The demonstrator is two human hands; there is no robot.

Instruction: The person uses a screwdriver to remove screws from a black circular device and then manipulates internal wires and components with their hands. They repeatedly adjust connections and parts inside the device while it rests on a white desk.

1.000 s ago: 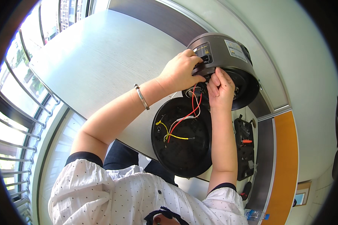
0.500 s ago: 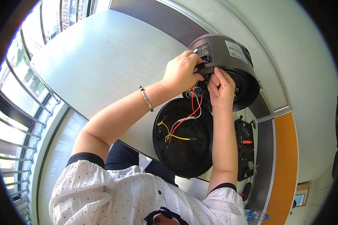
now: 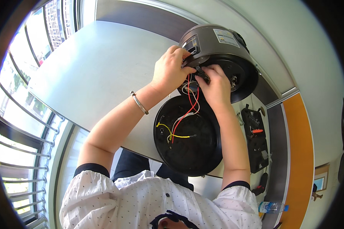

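Observation:
A dark brown cylindrical cooker body (image 3: 214, 47) lies on its side, its open black underside facing me. My left hand (image 3: 168, 68) is closed on its front near the control panel (image 3: 190, 45), fingertips at the panel, thumb just below. My right hand (image 3: 214, 84) pinches a small black part (image 3: 202, 74) at the lower edge of the opening. Red, white and yellow wires (image 3: 187, 114) run from the opening into the round black base (image 3: 202, 152) nearer me. Some of the right hand's fingertips are hidden behind the part.
The pale tabletop (image 3: 88, 68) has a curved edge beside the barred window on the left. An open black toolbox (image 3: 258, 156) with an orange-handled tool lies at the right, near a water bottle (image 3: 271, 207). A wall (image 3: 133, 15) borders the back.
The cooker sits higher and further left in the picture. My left hand moved with it. My right hand's fingers shifted from the rim to the black part, now more visible between finger and thumb.

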